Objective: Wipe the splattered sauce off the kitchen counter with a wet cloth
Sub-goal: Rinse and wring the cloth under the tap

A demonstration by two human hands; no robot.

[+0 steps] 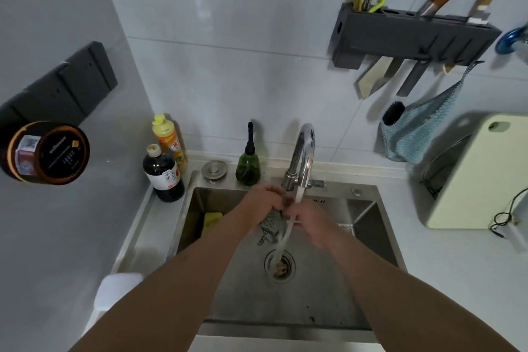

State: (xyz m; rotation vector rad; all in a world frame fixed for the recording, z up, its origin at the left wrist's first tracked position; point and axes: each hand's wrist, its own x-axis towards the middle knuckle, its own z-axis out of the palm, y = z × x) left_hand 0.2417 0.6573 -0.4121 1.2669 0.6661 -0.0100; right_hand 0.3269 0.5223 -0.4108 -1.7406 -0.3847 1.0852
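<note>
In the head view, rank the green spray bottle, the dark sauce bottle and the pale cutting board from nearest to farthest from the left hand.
Measured from the left hand, which grips the cloth under the tap:
1. Green spray bottle, just behind it on the sink's back ledge.
2. Dark sauce bottle, off to the left at the counter corner.
3. Pale cutting board, far right, standing on the counter.

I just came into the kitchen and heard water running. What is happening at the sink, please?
A person is wetting a grey patterned cloth under the running chrome tap, over the stainless steel sink. The left hand grips the upper part of the cloth and the right hand holds it from the other side, where the stream of water falls to the drain. No wiping of the counter has begun; no sauce splatter shows in this view.
</note>
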